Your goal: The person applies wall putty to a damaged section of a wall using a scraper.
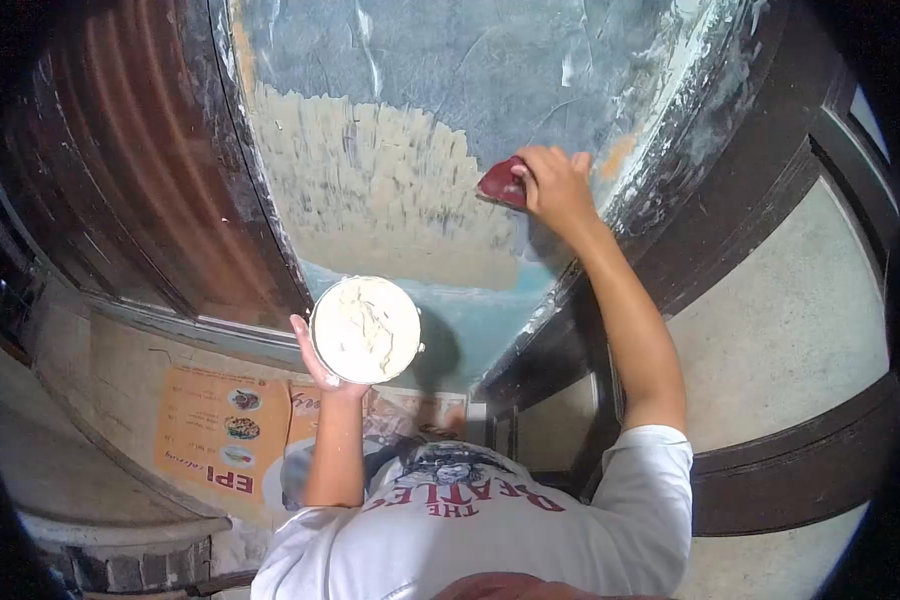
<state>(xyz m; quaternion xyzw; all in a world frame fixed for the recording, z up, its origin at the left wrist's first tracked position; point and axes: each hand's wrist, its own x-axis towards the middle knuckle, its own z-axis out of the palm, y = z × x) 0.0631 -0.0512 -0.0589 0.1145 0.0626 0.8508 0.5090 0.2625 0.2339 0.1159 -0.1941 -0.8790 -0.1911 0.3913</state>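
A dark red scraper (pixel 503 184) rests against a grey-blue wall (pixel 515 105), at the right border of a beige coat (pixel 360 190) spread across it. The right grip (pixel 560 190) is narrow, pinched on the scraper, with its arm stretched up and out. Whether the scraper's whole edge touches the wall cannot be told.

Lower and to the left, well apart from the scraper, the left grip (pixel 322 362) holds a round tub (pixel 418 325) from beneath, the thumb up along its left side; the fingers underneath are hidden. Off-white paste (pixel 365 325) fills the tub, with a ridged, uneven lump across its top, and bits of it cling to the rim.

The coat has a ragged upper border and is streaked, with darker marks showing through. Beneath it lies a smooth teal band (pixel 480 325); above it the wall is mottled, with pale smears. White smears and an orange-tan patch (pixel 620 155) show near its right side.

To the left stands a glossy reddish-brown panel (pixel 120 180); to the right, dark brown framing (pixel 715 240) surrounds pale panels (pixel 785 320). An orange printed sheet (pixel 215 430) with food pictures and "EPI" lies at the lower left. The person wears a white T-shirt (pixel 470 545) with red lettering.
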